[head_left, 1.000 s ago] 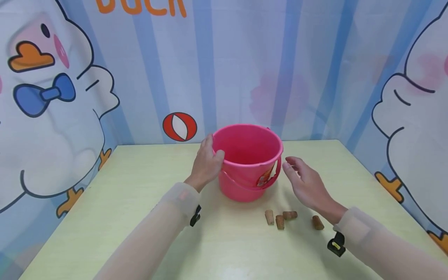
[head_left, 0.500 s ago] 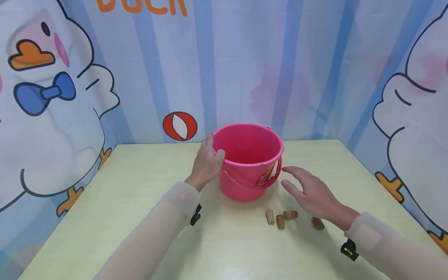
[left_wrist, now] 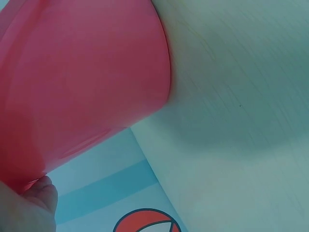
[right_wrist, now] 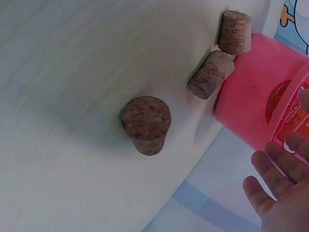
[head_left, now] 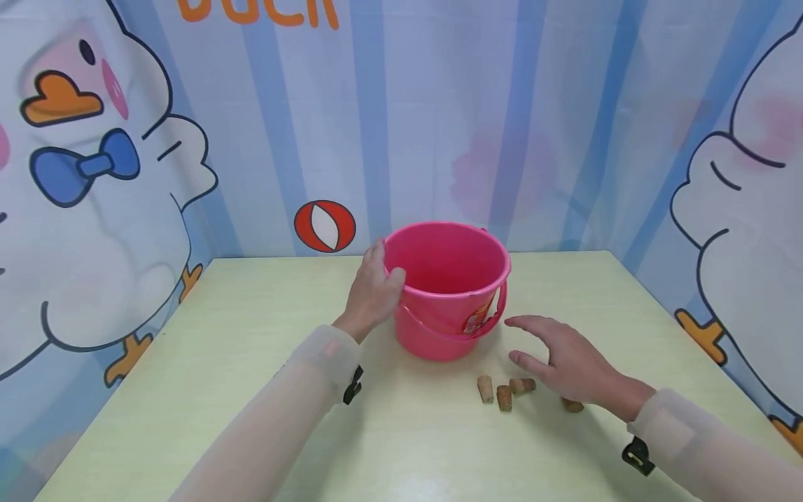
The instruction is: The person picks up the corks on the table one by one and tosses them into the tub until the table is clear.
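A pink bucket [head_left: 433, 321] stands upright on the table, its handle [head_left: 498, 307] hanging down at the front and right. My left hand [head_left: 375, 289] grips the bucket's left rim; in the left wrist view its fingers [left_wrist: 44, 193] show at the lower left corner. To the bucket's right, my right hand [head_left: 567, 359] hovers over the table with thumb and fingers spread, holding nothing. Beneath and left of it lie several corks [head_left: 505, 398], one of them [head_left: 571, 405] partly hidden by the hand. A brown cork [right_wrist: 146, 123] shows near the middle of the right wrist view.
The pale wooden table [head_left: 270, 314] ends at its back edge against a blue striped curtain [head_left: 433, 118]. Cartoon duck panels [head_left: 100, 244] rise along both sides. A wrist camera [head_left: 638, 455] sits under the right sleeve.
My right hand has moved away from the bucket's side, down and to the right, and now partly covers the rightmost cork. The left hand keeps its hold on the rim.
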Tool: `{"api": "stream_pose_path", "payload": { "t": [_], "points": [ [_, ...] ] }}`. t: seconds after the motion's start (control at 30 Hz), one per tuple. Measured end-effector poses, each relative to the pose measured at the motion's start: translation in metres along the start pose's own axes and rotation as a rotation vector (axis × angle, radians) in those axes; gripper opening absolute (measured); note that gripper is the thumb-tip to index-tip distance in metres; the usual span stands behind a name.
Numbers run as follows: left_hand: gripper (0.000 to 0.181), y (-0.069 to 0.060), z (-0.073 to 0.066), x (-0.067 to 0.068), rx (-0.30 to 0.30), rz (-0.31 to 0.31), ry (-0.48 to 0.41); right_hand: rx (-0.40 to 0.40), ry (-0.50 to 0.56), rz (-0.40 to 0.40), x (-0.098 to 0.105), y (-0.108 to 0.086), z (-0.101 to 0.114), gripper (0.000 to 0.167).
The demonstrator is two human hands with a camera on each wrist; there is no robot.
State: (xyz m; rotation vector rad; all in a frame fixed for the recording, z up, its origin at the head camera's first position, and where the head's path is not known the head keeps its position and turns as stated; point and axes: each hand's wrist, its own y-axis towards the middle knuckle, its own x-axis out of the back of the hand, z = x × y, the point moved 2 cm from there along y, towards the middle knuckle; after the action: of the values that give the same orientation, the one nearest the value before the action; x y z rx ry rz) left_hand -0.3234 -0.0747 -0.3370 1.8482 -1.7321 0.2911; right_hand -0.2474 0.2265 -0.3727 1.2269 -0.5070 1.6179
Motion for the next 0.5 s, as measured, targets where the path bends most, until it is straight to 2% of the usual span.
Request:
{"api": "stream_pose_path", "payload": {
  "t": [0.2,0.37,0.5],
  "points": [
    [0.084,-0.0003,-0.0004,-0.0006,-0.008,-0.005,0.007,0.025,-0.024,0.033,-0.0035,-0.004,-0.0041,0.051],
    [0.084,-0.0008,-0.0007,0.0003,-0.008,-0.004,0.004,0.099,-0.059,0.061,-0.0055,-0.0036,-0.0062,0.04],
    [0.085,-0.0003,-0.0006,0.0002,-0.003,0.001,0.002,0.129,-0.1,0.106,-0.0069,-0.0043,-0.0072,0.039]
  ]
}}
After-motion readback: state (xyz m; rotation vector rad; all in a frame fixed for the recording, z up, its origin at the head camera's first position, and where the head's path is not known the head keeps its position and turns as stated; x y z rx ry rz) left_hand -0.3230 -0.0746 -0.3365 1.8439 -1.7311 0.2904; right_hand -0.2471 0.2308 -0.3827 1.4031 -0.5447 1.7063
